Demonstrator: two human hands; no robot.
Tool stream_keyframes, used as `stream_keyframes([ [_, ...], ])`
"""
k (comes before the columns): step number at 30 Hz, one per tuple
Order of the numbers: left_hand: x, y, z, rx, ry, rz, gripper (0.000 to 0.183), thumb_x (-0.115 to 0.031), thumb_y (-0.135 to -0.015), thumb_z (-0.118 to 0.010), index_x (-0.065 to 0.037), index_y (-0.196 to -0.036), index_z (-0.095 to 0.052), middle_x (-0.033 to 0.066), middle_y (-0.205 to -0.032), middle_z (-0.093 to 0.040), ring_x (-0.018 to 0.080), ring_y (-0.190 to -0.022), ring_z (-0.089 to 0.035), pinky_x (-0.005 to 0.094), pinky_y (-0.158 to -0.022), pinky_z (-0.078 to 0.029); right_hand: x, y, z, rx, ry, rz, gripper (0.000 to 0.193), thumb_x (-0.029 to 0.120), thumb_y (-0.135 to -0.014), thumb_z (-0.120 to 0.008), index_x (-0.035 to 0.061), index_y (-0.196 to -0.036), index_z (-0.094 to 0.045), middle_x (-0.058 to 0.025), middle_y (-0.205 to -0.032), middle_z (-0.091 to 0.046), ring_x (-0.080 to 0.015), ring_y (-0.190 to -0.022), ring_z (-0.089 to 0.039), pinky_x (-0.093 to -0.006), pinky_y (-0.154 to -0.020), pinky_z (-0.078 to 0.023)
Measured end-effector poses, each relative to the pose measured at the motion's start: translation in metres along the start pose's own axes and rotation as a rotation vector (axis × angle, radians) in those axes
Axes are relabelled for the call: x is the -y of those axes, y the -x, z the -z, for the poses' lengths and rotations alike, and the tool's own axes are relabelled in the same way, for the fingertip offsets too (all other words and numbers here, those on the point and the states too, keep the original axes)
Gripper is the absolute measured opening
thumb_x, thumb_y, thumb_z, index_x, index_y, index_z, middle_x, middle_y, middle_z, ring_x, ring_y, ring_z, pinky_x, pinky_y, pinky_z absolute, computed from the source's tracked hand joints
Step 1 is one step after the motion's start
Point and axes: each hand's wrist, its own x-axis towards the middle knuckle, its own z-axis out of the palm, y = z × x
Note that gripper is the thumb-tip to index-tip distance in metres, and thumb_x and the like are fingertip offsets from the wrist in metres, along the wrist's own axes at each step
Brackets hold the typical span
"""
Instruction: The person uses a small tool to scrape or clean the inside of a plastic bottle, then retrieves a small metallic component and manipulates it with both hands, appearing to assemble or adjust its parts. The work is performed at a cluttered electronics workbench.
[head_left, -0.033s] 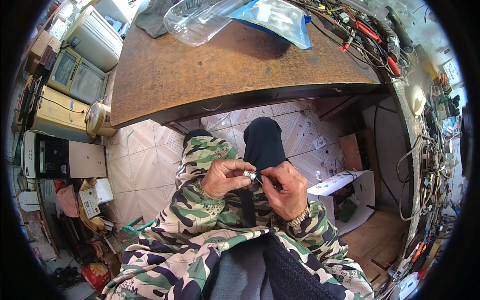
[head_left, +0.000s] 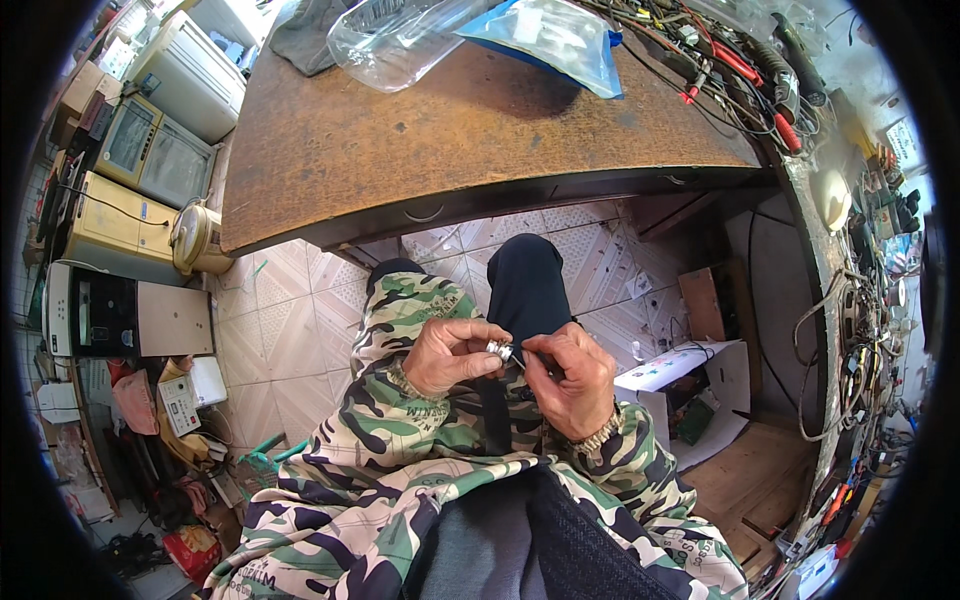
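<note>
Brown table (head_left: 440,150) on the far side. Near it, over the lap, both hands at work. Left hand (head_left: 445,358): grip nearly together, thumb and fingers clamped on a small silvery metal part (head_left: 499,350). Right hand (head_left: 578,385): fingers curled, grip pinched on a slim piece (head_left: 518,359), kind unclear. Metal part sits between the hands, just left of the right fingertips; slim piece reaches close to it, contact can't be told.
</note>
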Motion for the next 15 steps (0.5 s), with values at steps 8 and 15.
stream_keyframes([
  [8,0.0023,0.0,-0.0002,0.003,-0.004,-0.02,0.033,-0.003,-0.089,-0.074,0.005,-0.12,-0.066,0.008,-0.094,-0.071,0.011,-0.083,-0.068,0.0243,-0.077,-0.056,-0.0032,0.0013,-0.0017,-0.008,-0.007,-0.014,0.014,-0.001,-0.077,-0.076,0.0017,-0.09,-0.071,-0.0111,-0.073,-0.061,-0.0252,-0.06,-0.063,-0.0338,-0.053,-0.048],
  [15,0.0046,-0.0003,-0.0004,0.013,-0.05,-0.045,0.034,-0.009,-0.093,-0.071,0.006,-0.123,-0.063,0.0099,-0.103,-0.071,0.0134,-0.087,-0.07,0.0264,-0.079,-0.06,-0.0069,0.0028,-0.0046,-0.027,-0.038,-0.008,0.013,-0.002,-0.078,-0.076,0.0005,-0.09,-0.071,-0.0086,-0.073,-0.061,-0.0176,-0.058,-0.059,-0.0297,-0.052,-0.045],
])
